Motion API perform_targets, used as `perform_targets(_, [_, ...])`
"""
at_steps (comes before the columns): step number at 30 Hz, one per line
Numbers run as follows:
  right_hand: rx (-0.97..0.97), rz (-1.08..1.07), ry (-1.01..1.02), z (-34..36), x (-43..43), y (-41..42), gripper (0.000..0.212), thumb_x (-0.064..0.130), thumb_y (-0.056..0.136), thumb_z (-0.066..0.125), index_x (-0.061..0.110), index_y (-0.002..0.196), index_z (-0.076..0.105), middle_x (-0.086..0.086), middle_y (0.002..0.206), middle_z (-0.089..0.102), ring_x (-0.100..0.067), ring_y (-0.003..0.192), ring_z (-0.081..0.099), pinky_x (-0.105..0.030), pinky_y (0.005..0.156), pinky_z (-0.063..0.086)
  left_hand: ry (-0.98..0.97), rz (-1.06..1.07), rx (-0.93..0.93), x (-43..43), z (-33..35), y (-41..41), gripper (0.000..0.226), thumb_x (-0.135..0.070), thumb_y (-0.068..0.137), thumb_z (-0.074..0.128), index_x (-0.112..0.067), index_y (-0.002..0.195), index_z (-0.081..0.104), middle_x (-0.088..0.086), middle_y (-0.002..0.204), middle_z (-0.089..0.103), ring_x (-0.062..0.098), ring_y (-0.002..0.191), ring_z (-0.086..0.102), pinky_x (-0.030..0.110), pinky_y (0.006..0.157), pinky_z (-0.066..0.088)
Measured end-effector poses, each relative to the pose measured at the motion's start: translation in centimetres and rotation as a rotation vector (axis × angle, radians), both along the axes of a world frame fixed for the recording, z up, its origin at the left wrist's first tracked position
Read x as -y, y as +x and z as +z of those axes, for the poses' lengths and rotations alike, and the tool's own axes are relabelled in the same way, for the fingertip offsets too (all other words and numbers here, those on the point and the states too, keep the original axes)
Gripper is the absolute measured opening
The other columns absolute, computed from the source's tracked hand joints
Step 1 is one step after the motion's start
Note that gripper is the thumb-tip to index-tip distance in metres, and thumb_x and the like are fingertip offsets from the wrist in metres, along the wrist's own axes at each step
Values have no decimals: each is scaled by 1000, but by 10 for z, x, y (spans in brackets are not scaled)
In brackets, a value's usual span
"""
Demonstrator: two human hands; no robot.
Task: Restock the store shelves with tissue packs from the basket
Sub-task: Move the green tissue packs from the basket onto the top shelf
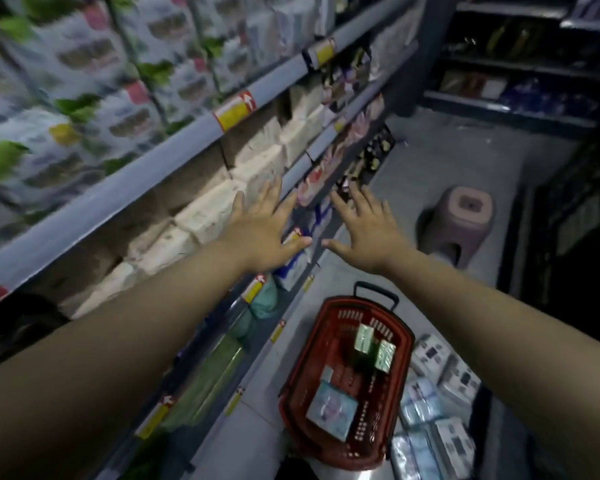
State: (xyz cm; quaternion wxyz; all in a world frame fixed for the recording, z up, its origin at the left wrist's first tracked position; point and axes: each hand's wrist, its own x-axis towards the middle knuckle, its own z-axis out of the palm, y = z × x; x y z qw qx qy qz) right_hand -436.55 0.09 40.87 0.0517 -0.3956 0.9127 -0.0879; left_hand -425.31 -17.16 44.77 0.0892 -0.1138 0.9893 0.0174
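Reaching flat, empty hands point(312, 233) toward shelves point(174, 140), slotted red basket point(329, 427) below

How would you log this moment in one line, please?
left hand open | right hand open | basket on floor | tissue packs inside

A red plastic basket point(400, 375) with a black handle point(375, 292) stands on the floor point(447, 154). Inside it, two green packs point(363, 338) sit tilted at the far end. A pale blue pack point(331, 412) lies flat at the near end, with a smaller pack point(326, 375) just beyond it. Left of the basket and above it, the grey shelves point(153, 161) carry a row of cream tissue packs point(205, 213) set side by side. Just right of the basket, white and pale blue packs point(440, 393) lie heaped on the floor.
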Motion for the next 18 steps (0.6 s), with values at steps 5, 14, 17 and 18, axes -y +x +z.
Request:
perform_targets(5, [137,-162,116,-92,-9,-36,86,66,93,38,28,156,-7,-9,163,-14,-28,150,-12,-50,119,-4,52,-181,136,2,-92,-71,90,-73,91,27,-26,155,-13,4,160,-27,21,149,-20,52,116,-14])
perform_targets(14, [353,-282,251,-292,-33,-49,86,67,92,37,28,156,-6,-10,163,-13,-28,150,-12,-52,118,-5,111,-354,328,-19,-309,-131,91,-70,91,35,-21,156,-4,11,163,-15,24,150,-13,51,117,-11])
perform_targets(17, [409,-289,301,-361,-46,-53,88,67,91,39,28,156,-5,-10,164,-13,-27,151,-11,-53,119,-4,135,-403,333,-36,-387,-132,92,-69,89,38,-16,157,5,16,163,-5,27,151,-6,51,118,-4])
perform_targets(18, [435,-295,318,-384,-51,-54,89,67,91,40,28,156,-6,-9,164,-13,-26,151,-12,-53,118,-5,144,-406,345,-41,-412,-131,92,-69,89,40,-15,157,7,17,163,-4,27,151,-5,51,118,-2])
